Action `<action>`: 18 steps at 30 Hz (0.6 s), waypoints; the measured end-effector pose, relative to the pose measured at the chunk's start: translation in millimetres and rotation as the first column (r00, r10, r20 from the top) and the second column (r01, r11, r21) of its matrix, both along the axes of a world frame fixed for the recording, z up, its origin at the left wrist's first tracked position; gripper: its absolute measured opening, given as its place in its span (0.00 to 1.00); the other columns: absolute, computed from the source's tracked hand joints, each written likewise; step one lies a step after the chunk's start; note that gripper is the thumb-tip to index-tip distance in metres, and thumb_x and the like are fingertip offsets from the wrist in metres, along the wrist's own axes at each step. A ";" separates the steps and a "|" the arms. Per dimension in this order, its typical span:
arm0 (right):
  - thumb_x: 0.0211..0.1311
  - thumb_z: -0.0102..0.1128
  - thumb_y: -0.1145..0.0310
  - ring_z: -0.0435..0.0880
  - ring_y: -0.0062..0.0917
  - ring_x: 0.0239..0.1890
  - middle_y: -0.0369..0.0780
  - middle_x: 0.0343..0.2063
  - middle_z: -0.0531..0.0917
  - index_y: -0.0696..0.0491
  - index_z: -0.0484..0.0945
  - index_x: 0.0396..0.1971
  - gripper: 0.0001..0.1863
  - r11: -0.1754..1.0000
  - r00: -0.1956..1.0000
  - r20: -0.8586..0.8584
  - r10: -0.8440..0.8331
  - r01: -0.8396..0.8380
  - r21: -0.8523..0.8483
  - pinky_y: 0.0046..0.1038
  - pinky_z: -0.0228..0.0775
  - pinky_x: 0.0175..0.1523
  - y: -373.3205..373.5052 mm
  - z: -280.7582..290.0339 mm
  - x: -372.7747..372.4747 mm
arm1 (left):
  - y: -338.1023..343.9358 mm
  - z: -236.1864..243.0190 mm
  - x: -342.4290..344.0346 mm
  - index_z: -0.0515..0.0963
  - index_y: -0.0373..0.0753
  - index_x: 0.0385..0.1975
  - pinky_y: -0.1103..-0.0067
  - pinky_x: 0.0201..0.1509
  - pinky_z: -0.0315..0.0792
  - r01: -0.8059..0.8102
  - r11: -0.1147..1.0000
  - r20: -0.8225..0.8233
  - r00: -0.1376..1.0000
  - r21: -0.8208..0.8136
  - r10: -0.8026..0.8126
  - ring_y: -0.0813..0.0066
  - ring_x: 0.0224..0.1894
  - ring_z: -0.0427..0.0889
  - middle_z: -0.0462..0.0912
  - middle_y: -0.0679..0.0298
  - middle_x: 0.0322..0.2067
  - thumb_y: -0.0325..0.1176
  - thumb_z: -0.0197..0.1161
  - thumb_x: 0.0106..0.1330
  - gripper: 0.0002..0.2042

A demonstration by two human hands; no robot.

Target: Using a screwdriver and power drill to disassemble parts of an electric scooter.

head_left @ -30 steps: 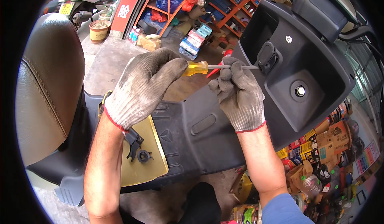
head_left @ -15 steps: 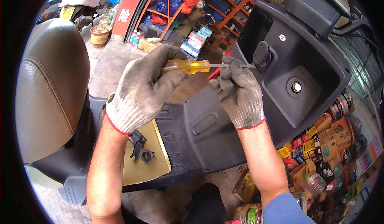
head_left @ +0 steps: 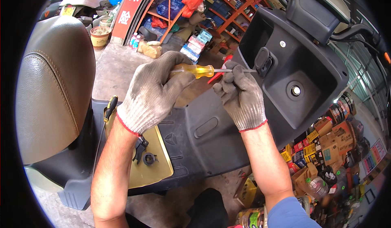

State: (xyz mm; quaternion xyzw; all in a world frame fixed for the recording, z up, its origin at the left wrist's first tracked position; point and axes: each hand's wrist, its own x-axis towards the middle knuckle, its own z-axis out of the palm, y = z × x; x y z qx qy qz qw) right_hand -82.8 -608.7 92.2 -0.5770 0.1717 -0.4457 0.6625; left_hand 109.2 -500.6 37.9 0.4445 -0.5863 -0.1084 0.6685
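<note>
Gloved hands drove a screwdriver [head_left: 211, 70] into a scooter's black front panel [head_left: 301, 65]

The left hand [head_left: 157, 91] was wrapped around the yellow handle – the right hand [head_left: 240, 95] pinched the metal shaft near the tip, which met a small hinged cover [head_left: 264, 61] on the panel; the brown seat [head_left: 53, 89] sat at the left

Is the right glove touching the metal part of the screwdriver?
Touching. The head view shows the right hand with its fingertips pinched around the screwdriver shaft, no gap visible.
</note>
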 end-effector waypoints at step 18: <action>0.71 0.53 0.63 0.76 0.19 0.22 0.38 0.25 0.78 0.63 0.72 0.48 0.18 0.999 0.999 -0.025 -0.043 0.043 -0.016 0.31 0.80 0.40 -2.6 -3.3 0.8 | -13.1 -3.1 4.2 0.77 0.30 0.43 0.80 0.30 0.65 0.099 0.988 -0.154 0.985 0.119 -0.081 0.81 0.24 0.68 0.72 0.65 0.20 0.39 0.54 0.67 0.16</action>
